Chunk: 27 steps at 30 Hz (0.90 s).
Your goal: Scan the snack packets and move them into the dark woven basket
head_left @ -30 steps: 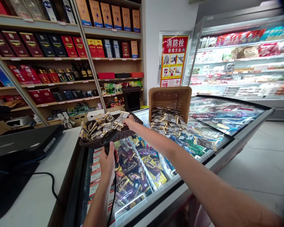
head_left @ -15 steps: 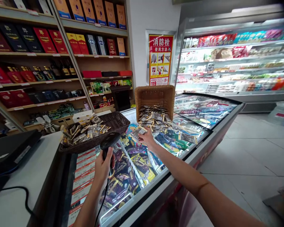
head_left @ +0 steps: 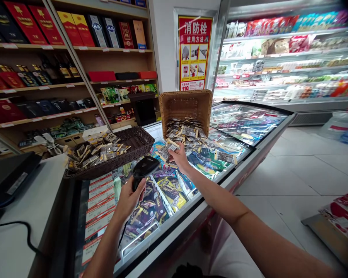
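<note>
My left hand (head_left: 132, 195) is wrapped round the handle of a black barcode scanner (head_left: 146, 167), held above the glass-topped chest freezer (head_left: 220, 195). Its head points right, toward the packets. Between the fingers of my right hand (head_left: 179, 155) is a small snack packet (head_left: 173, 146), clear with dark contents and pale ends. More such packets spill from a tan wicker basket (head_left: 185, 96) tipped on its side, just behind that hand. To the left, a dark brown woven basket (head_left: 142, 139) holds a heap of similar packets (head_left: 97, 156) at its left end.
A lone packet (head_left: 225, 157) lies on the freezer glass at right. Price labels (head_left: 98, 216) line the freezer's left part. A white counter (head_left: 43, 193) with a black device (head_left: 13, 177) stands at left. Shelves of boxes rise behind. A carton (head_left: 340, 220) sits on the floor at right.
The scanner has risen and moved right, its head now turned toward the packets. My right hand still grips a packet in front of the tipped basket. The camera view has tilted down.
</note>
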Available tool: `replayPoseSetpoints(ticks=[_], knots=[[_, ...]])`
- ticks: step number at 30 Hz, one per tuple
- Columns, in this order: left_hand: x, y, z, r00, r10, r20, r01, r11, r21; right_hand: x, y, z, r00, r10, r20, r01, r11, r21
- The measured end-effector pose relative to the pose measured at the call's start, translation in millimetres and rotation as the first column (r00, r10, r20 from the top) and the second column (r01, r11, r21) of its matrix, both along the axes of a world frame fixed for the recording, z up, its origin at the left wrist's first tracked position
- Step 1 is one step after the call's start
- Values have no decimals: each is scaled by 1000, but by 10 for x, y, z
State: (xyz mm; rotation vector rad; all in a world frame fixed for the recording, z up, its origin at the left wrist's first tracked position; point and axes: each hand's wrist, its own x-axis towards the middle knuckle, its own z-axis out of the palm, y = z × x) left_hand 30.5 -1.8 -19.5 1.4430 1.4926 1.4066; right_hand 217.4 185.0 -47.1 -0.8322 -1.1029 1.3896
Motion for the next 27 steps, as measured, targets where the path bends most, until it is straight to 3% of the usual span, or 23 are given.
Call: replayPoseSetpoints(ticks=[9, 27], knots=[[-24, 8, -34, 1000, -11, -30, 10, 1000, -17, 25, -23, 6, 992, -19, 121, 13, 999, 47], [-37, 0, -27, 996, -7, -90, 4, 999, -37, 34, -34, -3, 995, -12, 95, 8, 999, 45]])
